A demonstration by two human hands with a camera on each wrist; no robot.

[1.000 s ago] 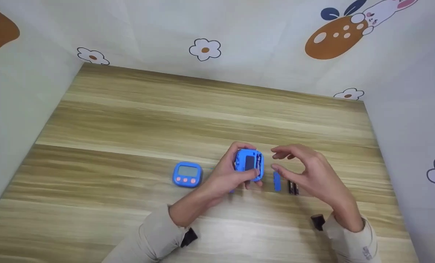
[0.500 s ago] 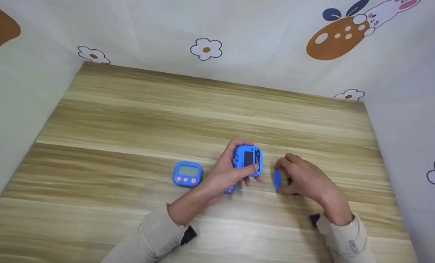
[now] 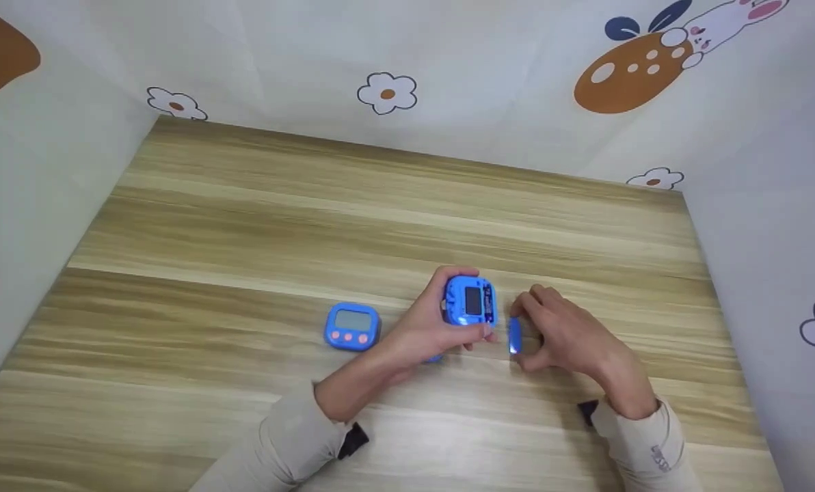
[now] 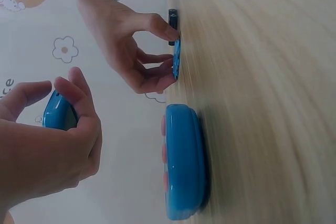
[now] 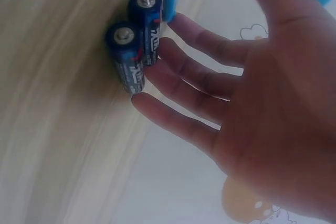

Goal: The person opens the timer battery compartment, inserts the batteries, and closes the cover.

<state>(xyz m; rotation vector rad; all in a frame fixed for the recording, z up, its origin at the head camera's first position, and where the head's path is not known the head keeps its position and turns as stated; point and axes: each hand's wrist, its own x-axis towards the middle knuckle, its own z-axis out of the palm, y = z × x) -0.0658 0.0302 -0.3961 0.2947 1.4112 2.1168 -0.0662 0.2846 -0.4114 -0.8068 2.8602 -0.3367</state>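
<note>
My left hand (image 3: 421, 331) grips a blue digital timer (image 3: 473, 301), its back turned up. A battery (image 3: 487, 301) shows in the uncovered slot along the timer's right side, and my left thumb lies at the near edge. Just to the right, my right hand (image 3: 575, 335) pinches a slim blue battery cover (image 3: 515, 335) by its two ends, thumb at the near end. The left wrist view has this cover (image 4: 177, 59) on edge at the tabletop. Beside the right fingers, the right wrist view shows two dark blue batteries (image 5: 128, 59) lying side by side; the right hand hides them from the head view.
A second blue timer (image 3: 353, 326) with pink buttons lies screen up, left of my left hand. Another blue object (image 3: 433, 358) is mostly hidden beneath the left wrist. The wooden table (image 3: 277, 205) meets patterned cloth walls at its back and sides.
My right hand has come down from beside the timer to the table and taken the battery cover by its ends, shifting it slightly left. The left hand has tilted the timer a little.
</note>
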